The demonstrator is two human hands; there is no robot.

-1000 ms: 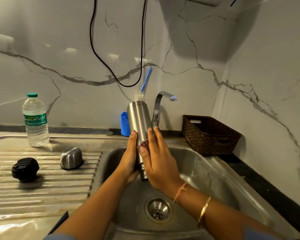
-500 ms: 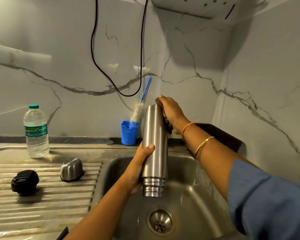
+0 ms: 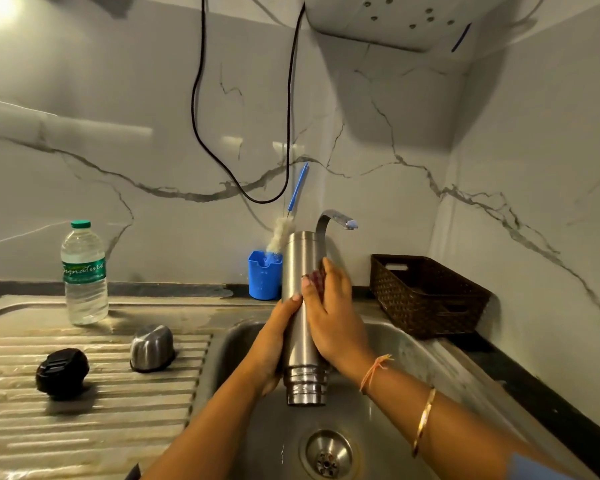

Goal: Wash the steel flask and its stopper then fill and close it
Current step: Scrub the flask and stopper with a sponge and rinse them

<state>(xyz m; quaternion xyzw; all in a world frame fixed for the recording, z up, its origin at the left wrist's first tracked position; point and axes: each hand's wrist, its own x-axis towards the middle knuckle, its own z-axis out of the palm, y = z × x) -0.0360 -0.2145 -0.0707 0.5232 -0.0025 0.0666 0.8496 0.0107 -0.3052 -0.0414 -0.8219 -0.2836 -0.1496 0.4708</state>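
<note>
I hold the steel flask (image 3: 300, 271) upside down over the sink (image 3: 413, 344), its threaded mouth pointing at the drain. My left hand (image 3: 274, 344) grips its lower half from the left. My right hand (image 3: 329, 313) presses a small reddish scrub pad (image 3: 317, 277) against the flask's right side, about halfway up. The black stopper (image 3: 62, 373) and the steel cap (image 3: 152, 347) lie on the ribbed draining board (image 3: 94, 427) to the left.
A water bottle (image 3: 84, 275) stands at the back of the draining board. Behind the flask are a blue holder (image 3: 264, 275) with a bottle brush (image 3: 283, 233) and the tap (image 3: 336, 220). A dark woven basket (image 3: 426, 296) sits on the right. A black cable (image 3: 201, 98) hangs above.
My right hand went from the flask's lower part up to its raised base, then slid back down to mid-body. The left hand has kept its hold and the flask stayed inverted.
</note>
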